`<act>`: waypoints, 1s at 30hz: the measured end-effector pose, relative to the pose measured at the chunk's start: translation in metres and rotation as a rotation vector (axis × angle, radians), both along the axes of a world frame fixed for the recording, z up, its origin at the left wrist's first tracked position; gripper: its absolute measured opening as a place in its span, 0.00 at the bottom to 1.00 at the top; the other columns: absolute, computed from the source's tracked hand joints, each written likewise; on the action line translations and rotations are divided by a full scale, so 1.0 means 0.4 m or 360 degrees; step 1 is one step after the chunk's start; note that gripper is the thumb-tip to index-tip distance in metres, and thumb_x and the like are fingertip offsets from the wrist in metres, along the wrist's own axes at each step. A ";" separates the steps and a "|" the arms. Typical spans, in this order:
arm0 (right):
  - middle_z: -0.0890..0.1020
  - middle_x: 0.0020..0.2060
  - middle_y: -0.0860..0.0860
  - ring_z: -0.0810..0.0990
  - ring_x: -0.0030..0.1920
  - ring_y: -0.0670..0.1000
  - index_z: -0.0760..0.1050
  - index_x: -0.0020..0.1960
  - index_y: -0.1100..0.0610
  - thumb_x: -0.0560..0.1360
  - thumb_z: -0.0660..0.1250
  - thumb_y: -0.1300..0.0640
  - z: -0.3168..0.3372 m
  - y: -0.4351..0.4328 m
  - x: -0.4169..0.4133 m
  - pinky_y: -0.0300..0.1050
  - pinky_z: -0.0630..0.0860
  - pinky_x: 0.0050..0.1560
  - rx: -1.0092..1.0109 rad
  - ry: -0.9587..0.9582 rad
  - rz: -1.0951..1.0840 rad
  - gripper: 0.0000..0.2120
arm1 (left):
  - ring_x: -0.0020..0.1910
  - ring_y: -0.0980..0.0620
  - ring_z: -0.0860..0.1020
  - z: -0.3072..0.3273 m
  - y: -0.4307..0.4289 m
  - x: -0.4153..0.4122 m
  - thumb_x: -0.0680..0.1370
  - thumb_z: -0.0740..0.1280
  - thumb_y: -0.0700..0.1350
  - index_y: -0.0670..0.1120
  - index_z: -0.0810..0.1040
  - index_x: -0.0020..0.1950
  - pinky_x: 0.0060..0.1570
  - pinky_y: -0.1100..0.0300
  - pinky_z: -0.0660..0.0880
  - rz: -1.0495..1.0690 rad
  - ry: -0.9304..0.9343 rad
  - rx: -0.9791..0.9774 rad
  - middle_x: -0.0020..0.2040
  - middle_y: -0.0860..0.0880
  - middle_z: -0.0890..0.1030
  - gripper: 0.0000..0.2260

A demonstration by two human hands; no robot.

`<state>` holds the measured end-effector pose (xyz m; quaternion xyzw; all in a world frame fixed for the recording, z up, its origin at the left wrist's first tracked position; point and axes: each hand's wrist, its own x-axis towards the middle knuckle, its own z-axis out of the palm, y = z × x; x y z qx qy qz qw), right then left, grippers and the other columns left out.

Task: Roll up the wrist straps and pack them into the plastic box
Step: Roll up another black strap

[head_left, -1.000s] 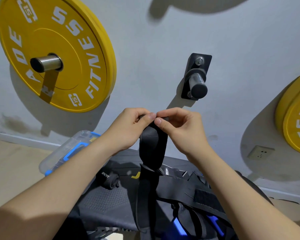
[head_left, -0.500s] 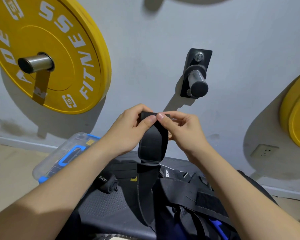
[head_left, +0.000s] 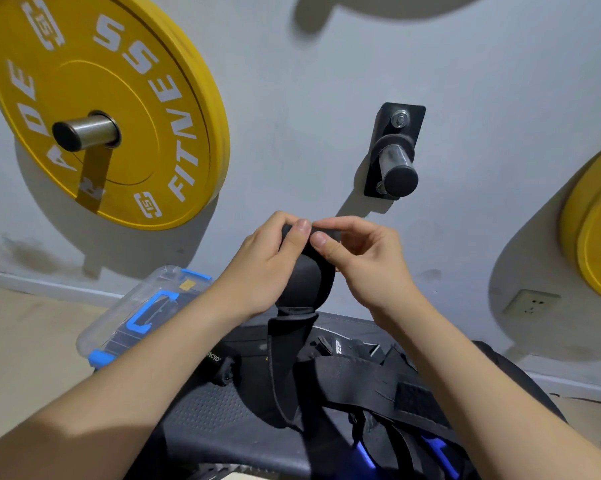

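A black wrist strap is held up in front of me above the bench. My left hand and my right hand both pinch its top end, thumbs meeting at the fold. The strap's padded part hangs below my fingers and its long tail drops onto the bench. A rolled black strap lies on the bench by my left forearm. More black straps lie in a heap at the right. The clear plastic box with blue latches sits at the bench's far left end, lid shut.
The dark padded bench is below my arms. On the grey wall hang a yellow weight plate at left, a bare black peg at centre and another yellow plate at right. A wall socket is low right.
My hands have stayed on the strap's top end, and the fingers have worked it over into a tighter fold. The view has shifted slightly.
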<state>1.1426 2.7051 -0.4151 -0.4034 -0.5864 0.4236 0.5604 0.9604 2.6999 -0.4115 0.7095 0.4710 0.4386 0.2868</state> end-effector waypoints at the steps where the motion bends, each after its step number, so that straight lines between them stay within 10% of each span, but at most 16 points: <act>1: 0.85 0.46 0.65 0.81 0.47 0.56 0.88 0.53 0.53 0.79 0.77 0.59 -0.001 -0.002 -0.003 0.56 0.79 0.51 0.0021 0.0016 0.0006 0.04 | 0.54 0.57 0.80 0.002 -0.003 0.000 0.86 0.56 0.63 0.52 0.77 0.58 0.53 0.53 0.77 -0.0003 0.0033 -0.0043 0.52 0.55 0.83 0.18; 8: 0.80 0.45 0.46 0.79 0.46 0.43 0.75 0.49 0.54 0.89 0.59 0.48 0.006 -0.030 -0.055 0.47 0.75 0.51 -0.0033 -0.0212 -0.0038 0.15 | 0.53 0.55 0.79 0.003 -0.013 0.006 0.89 0.57 0.53 0.48 0.73 0.60 0.53 0.54 0.76 -0.0076 -0.0011 0.0025 0.53 0.52 0.81 0.10; 13: 0.83 0.60 0.61 0.81 0.65 0.61 0.75 0.61 0.61 0.88 0.62 0.60 0.012 -0.030 -0.057 0.64 0.75 0.70 -0.0017 -0.0110 -0.0003 0.06 | 0.46 0.63 0.79 0.001 0.005 0.013 0.87 0.58 0.62 0.51 0.77 0.57 0.48 0.54 0.75 0.0030 -0.0193 -0.0124 0.49 0.55 0.82 0.16; 19: 0.82 0.43 0.46 0.80 0.44 0.44 0.75 0.56 0.54 0.88 0.62 0.50 0.012 -0.032 -0.046 0.42 0.75 0.48 -0.0061 -0.0199 -0.0018 0.09 | 0.52 0.54 0.80 -0.007 0.012 -0.007 0.87 0.61 0.55 0.50 0.75 0.59 0.54 0.49 0.78 -0.0132 -0.0075 -0.0022 0.51 0.53 0.82 0.10; 25: 0.82 0.48 0.55 0.81 0.48 0.50 0.73 0.60 0.61 0.87 0.64 0.61 0.007 -0.024 -0.031 0.46 0.77 0.50 0.0073 -0.0193 0.0073 0.04 | 0.53 0.53 0.82 -0.002 0.016 0.004 0.87 0.59 0.61 0.50 0.80 0.57 0.54 0.50 0.78 -0.0024 -0.0076 -0.0034 0.50 0.53 0.85 0.17; 30: 0.81 0.43 0.51 0.77 0.42 0.49 0.77 0.56 0.54 0.87 0.64 0.52 0.010 -0.025 -0.027 0.43 0.74 0.41 -0.0097 -0.0171 0.0040 0.06 | 0.51 0.64 0.80 -0.014 0.015 -0.012 0.88 0.61 0.54 0.56 0.75 0.61 0.50 0.64 0.74 -0.0169 -0.0089 -0.0041 0.50 0.64 0.82 0.05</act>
